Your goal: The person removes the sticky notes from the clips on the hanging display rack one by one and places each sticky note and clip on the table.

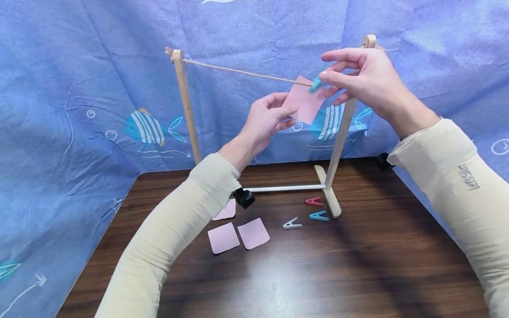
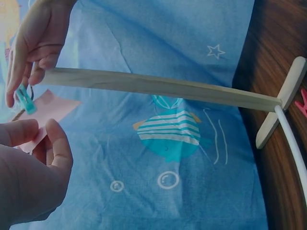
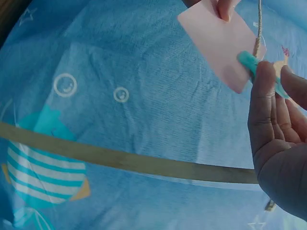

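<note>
My left hand [image 1: 267, 118] pinches a pink paper square [image 1: 305, 105] by its lower left edge, holding it up at the twine [image 1: 246, 73]. With thumb and fingertips, my right hand [image 1: 363, 79] grips a teal clothespin [image 1: 317, 82], whose nose overlaps the upper part of the paper where the twine runs. In the right wrist view the clothespin [image 3: 248, 61] lies across the twine and the paper's edge [image 3: 218, 45]. The left wrist view shows the paper [image 2: 57, 108] between both hands, its lower part hidden by my left fingers.
The twine spans a wooden stand with a left post [image 1: 186, 101], a right post [image 1: 343, 137] and a white crossbar [image 1: 286, 189]. On the brown table [image 1: 318, 269] lie pink squares [image 1: 254, 233], a white clothespin [image 1: 292, 224], a teal one [image 1: 319, 216] and a red one [image 1: 314, 202]. Behind hangs a blue fish-print cloth [image 1: 258, 39].
</note>
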Demonstrator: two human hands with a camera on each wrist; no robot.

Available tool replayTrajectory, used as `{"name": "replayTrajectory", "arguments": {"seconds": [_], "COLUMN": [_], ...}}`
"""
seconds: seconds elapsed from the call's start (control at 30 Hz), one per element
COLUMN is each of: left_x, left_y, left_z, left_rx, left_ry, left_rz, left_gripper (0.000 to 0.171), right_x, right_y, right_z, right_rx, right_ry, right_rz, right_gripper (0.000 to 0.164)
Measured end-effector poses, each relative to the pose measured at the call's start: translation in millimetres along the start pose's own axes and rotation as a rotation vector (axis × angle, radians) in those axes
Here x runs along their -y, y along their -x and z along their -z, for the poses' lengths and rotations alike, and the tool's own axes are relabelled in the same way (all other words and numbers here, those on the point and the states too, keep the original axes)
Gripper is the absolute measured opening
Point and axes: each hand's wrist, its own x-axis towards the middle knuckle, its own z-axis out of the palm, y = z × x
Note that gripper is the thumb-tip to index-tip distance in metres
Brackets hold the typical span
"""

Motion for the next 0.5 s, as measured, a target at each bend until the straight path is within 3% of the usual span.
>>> {"name": "replayTrajectory", "arguments": {"seconds": [0.23,0.37,0.5], "left_x": [-4.8,-5.0,-5.0], "left_y": [1.3,1.9,1.7], "left_z": [2.4,3.2,3.4], "left_rx": [0.003,0.005,0.008], "left_ry": [0.004,-0.005,-0.010], "left_rz": [0.001,0.004,0.005], "left_gripper": [0.029,0.030,0.030], "right_x": [10.0,11.5,8.9], "right_y": [2.9,2.2,2.8], "right_z": [-1.7,-2.4,-0.3], "right_rx": [0.043,0.057,0.066], "right_ry": [0.305,0.485,0.570], "right_rz": [-0.043,-0.023,-0.002], "right_gripper": [0.060,0.058,0.056]}}
